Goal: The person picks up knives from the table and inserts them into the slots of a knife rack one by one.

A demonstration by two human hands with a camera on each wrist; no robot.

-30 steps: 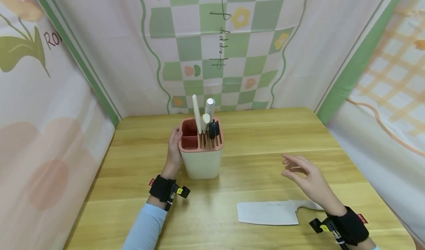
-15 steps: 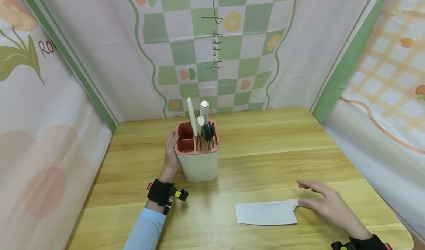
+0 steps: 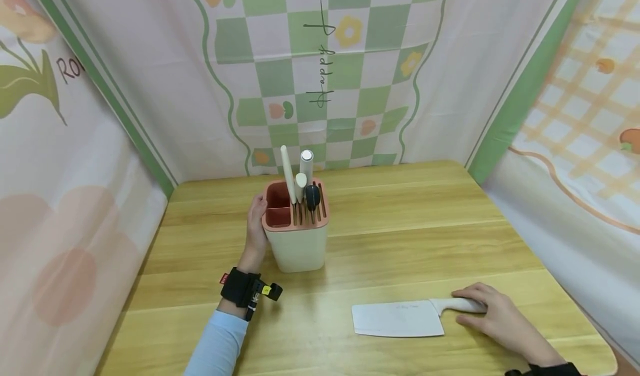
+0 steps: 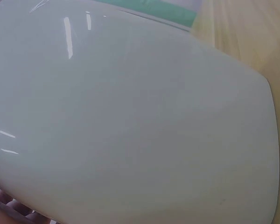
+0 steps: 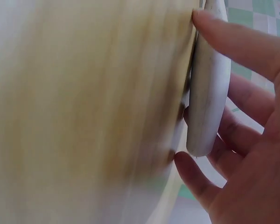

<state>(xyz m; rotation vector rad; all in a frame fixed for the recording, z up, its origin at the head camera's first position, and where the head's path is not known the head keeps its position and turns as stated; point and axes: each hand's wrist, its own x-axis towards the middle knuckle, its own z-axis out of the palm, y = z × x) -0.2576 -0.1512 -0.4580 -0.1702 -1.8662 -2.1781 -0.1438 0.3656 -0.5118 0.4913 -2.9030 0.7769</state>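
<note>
In the head view, my left hand (image 3: 257, 226) rests against the left side of a cream knife holder (image 3: 300, 251) with a pink top. Several knife handles and a dark-handled tool (image 3: 312, 197) stand in its slots. A cleaver (image 3: 397, 319) lies flat on the table, blade to the left. My right hand (image 3: 500, 316) is over its pale handle (image 5: 209, 93), thumb on the near side and fingers on the far side. Gaps show between thumb, palm and handle. The holder's smooth wall (image 4: 144, 116) fills the left wrist view, with only some fingertips showing.
Everything stands on a wood-grain table (image 3: 390, 226). Patterned fabric (image 3: 345, 87) hangs behind it and on both sides. Two open pink compartments (image 3: 278, 217) sit at the left of the holder's top.
My right hand has come down and toward the near right, from above the table to around the cleaver's handle. My left hand stays on the holder. The view has shifted slightly.
</note>
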